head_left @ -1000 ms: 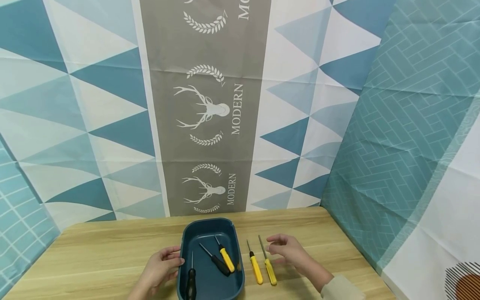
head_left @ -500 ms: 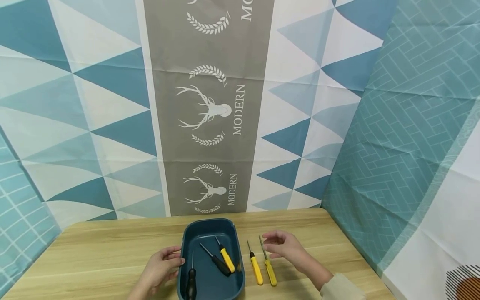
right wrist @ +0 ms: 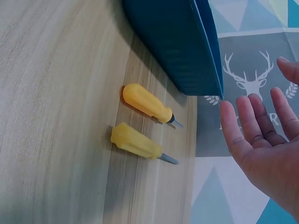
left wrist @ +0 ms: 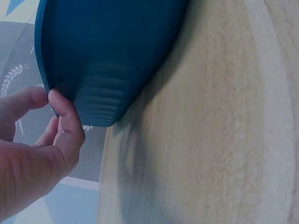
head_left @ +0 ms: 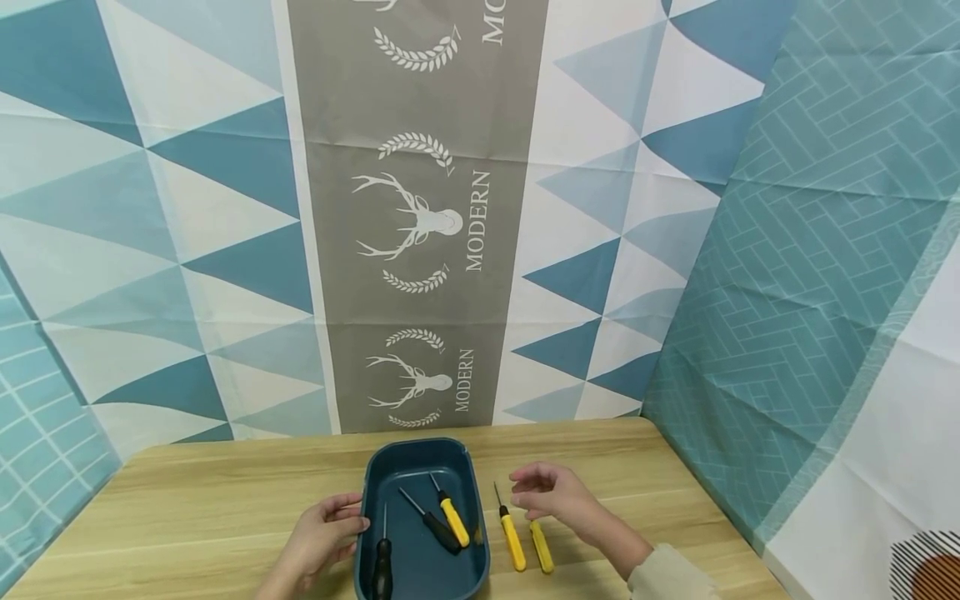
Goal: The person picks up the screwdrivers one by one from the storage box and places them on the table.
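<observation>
My left hand [head_left: 318, 533] pinches the left rim of a dark blue tray [head_left: 420, 575], thumb and fingertips on its edge in the left wrist view. Inside lie a black-handled screwdriver [head_left: 382, 567] along the left side, and a second black screwdriver [head_left: 441, 531] crossed with a yellow-and-black one [head_left: 454, 523]. To the tray's right, an orange-yellow screwdriver [head_left: 513, 542] and a plain yellow screwdriver [head_left: 541, 548] lie side by side on the table. Over their shafts hovers my right hand [head_left: 553, 498], empty, fingers spread and slightly bent; from the head it hides the plain yellow one's shaft.
The wooden table [head_left: 225, 500] carries all of this. Behind it hangs a patterned cloth [head_left: 420, 292] with deer heads and triangles. A teal cloth [head_left: 787, 292] runs down the right side.
My right hand has moved left, from beside the plain yellow screwdriver to over its shaft. The left hand, tray and screwdrivers stay where they were.
</observation>
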{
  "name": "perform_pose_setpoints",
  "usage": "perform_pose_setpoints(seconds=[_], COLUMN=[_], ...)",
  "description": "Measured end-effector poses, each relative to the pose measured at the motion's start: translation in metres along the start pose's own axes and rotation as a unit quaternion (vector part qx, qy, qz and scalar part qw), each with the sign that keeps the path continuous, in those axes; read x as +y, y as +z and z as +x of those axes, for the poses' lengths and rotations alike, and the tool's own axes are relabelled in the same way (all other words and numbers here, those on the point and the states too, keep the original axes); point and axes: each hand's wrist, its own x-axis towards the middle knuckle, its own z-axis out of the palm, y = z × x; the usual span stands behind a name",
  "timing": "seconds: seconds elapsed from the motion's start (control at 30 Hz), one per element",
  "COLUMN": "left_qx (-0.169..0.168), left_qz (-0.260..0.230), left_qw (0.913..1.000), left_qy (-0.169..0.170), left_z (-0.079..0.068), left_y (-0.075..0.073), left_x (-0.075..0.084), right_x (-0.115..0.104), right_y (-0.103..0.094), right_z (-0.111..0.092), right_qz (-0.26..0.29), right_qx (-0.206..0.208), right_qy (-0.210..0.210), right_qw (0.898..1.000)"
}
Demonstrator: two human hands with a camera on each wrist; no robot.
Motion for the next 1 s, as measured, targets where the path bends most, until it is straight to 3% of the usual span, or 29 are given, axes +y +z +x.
perform_pose_setpoints(seconds=[1.0], left_qx=[-0.003], left_qz=[-0.001], left_qw=[1.0], left_qy=[0.002], left_z=[0.0], left_y=[0.0], left_x=[-0.001], right_x=[-0.008], right_y=[0.025], right_z=[0.011], right_qz=[-0.012], right_qx=[-0.045], right_qy=[-0.003], right_qw=[0.999])
